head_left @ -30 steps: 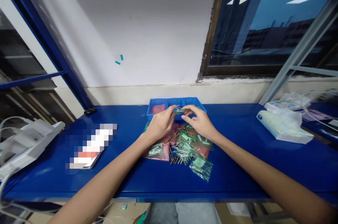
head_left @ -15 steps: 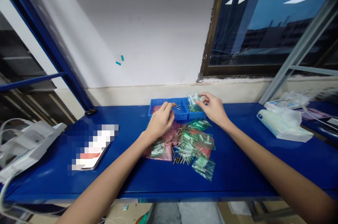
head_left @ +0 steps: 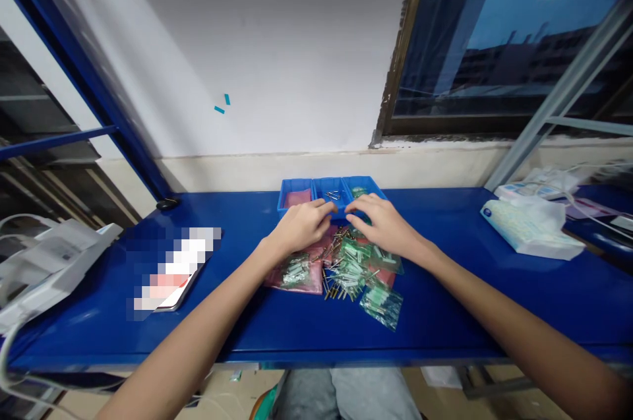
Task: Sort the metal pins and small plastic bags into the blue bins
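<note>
Left hand [head_left: 305,223] at front of blue three-compartment plastic bin [head_left: 322,192], curled, can't tell if gripping, right hand [head_left: 380,221] front-right of bin, loosely spread, transparent green plastic packets [head_left: 352,263] in front.

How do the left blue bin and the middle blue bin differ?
The left bin holds pink packaging, while the middle bin holds thin metal pieces. The left bin sits at the row's end; the middle bin sits between two others. Both are blue and partly hidden by the left hand.
</note>
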The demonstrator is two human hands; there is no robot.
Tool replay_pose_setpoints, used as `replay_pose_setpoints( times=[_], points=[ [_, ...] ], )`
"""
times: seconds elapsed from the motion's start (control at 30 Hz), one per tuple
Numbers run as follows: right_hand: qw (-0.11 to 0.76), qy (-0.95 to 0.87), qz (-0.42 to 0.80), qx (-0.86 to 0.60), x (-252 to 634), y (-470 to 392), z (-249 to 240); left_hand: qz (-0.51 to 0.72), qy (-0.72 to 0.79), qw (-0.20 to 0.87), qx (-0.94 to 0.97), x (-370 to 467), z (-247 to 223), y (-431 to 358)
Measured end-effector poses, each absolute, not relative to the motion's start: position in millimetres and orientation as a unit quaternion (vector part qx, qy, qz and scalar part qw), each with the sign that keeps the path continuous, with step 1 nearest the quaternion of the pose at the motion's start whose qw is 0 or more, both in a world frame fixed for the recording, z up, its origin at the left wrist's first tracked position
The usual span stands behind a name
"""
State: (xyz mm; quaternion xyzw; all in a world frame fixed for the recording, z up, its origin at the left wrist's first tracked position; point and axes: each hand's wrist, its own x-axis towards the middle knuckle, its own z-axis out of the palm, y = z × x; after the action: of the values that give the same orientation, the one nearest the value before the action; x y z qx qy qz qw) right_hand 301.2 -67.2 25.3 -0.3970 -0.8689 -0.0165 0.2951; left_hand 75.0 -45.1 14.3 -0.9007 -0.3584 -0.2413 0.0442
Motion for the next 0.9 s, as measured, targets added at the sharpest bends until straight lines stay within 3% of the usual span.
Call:
replay_pose_setpoints(
  times=[0.13, 0.5, 0.9],
  points=[
    [0.262, -0.892, -0.018, -0.369, 287, -78, 19, -0.267, -0.411, -0.004, -0.872, 70, 15, -40],
    [0.234, -0.905, 0.005, -0.355, 292, -67, 8, -0.204, -0.325, -0.161, -0.909, 70, 17, -38],
    [0.189, -0.908, -0.012, -0.374, 295, -64, 4, -0.199, -0.332, -0.107, -0.916, 83, -1, -40]
  ],
)
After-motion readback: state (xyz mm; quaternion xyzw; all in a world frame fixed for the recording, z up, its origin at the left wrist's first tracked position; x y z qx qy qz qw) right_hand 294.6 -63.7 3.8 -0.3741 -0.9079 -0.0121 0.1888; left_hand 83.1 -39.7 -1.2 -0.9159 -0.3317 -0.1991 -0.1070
